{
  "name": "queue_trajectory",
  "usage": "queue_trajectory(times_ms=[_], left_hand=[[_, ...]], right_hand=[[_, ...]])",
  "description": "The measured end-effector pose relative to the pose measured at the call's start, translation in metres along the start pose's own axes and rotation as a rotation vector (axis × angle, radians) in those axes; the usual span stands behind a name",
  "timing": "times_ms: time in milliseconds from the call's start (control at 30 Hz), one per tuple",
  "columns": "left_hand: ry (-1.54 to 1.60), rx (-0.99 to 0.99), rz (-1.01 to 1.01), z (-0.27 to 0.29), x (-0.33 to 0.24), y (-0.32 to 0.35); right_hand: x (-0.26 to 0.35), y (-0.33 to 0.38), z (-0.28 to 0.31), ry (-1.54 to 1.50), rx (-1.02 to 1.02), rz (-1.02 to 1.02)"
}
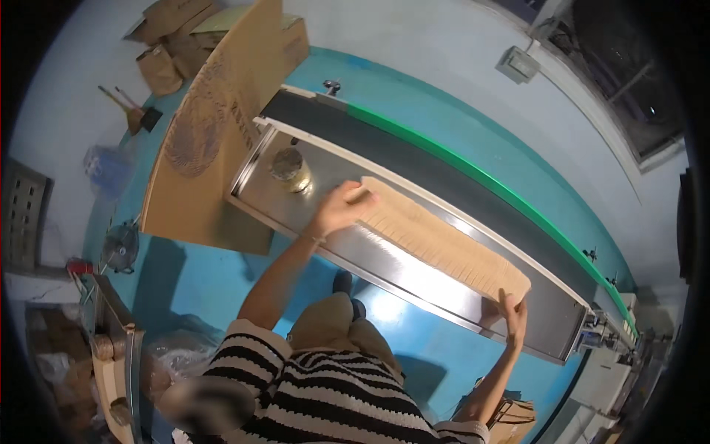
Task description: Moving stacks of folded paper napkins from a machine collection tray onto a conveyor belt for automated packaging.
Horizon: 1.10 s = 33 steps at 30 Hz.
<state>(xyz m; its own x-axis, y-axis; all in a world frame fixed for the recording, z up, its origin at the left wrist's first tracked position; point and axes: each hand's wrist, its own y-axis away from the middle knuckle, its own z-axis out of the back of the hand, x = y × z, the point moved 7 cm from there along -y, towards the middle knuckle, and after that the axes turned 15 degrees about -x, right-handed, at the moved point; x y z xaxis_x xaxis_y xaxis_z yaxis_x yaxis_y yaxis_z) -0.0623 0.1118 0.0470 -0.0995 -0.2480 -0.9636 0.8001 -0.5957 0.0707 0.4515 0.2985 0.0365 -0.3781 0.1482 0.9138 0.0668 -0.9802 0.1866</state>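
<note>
While both our hands grip a long tan pleated stack (451, 240), left hand (346, 209) and right hand (514, 318) at opposite ends, mid-frame above the steel worktop (259, 185), we see a glass jar (290, 170), contents unclear, left of it; upper left, a cardboard panel (222, 140) stands beside the worktop.

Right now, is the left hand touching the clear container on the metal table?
Apart. The head view shows a bare strip of the metal table between the left hand and the clear container.
</note>
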Motion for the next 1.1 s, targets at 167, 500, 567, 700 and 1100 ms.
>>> queue_trajectory(times_ms=[167, 500, 567, 700, 1100], left_hand=[[-0.494, -0.233, -0.481, 0.016, -0.003, 0.007], [-0.427, -0.087, -0.733, -0.102, -0.057, 0.006], [-0.362, 0.260, -0.838, -0.207, -0.103, 0.031], [-0.317, 0.568, -0.878, -0.318, -0.106, 0.008], [-0.467, 0.984, -0.513, -0.383, -0.064, -0.019]], right_hand=[[0.016, 0.029, -0.072, -0.024, 0.046, 0.017], [0.051, -0.047, -0.147, 0.045, -0.161, -0.097], [0.030, -0.076, -0.145, -0.110, -0.153, -0.182], [0.015, -0.090, -0.148, -0.432, -0.055, -0.446], [0.006, -0.175, -0.117, -0.162, -0.185, -0.225]])
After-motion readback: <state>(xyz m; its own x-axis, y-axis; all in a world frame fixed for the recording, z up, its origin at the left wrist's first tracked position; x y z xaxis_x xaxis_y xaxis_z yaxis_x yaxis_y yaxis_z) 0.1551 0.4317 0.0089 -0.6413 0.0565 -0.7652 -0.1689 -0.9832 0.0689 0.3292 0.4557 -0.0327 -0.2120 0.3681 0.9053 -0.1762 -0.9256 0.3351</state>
